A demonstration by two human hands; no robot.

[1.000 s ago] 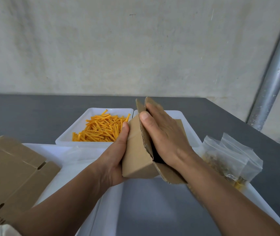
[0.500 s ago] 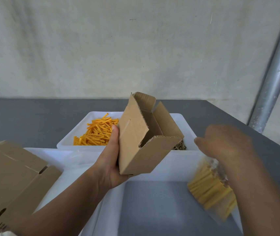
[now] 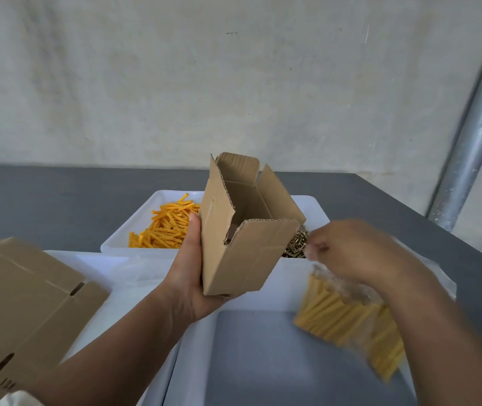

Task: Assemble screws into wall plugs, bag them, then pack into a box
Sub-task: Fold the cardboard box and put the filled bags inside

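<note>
My left hand (image 3: 188,276) grips a small brown cardboard box (image 3: 242,230) from its left side and bottom, holding it in the air with its top flaps open. To its right, my right hand (image 3: 354,250) pinches the top of a clear plastic bag (image 3: 348,315) filled with yellow wall plugs; the bag hangs blurred, below and right of the box. Behind the box stand a white tray of loose orange wall plugs (image 3: 166,227) and a white tray of brass screws (image 3: 296,244), mostly hidden by the box.
Flat folded cardboard boxes (image 3: 25,303) lie at the left on a white tray. A white tray (image 3: 201,347) with a grey inside sits below my hands. More clear bags (image 3: 439,276) lie at the right. A metal pole (image 3: 480,112) rises at the right.
My right hand left the box, went to the right, and picked up a bag of plugs, which it now lifts toward the box. The left hand holds the opened box nearly still.
</note>
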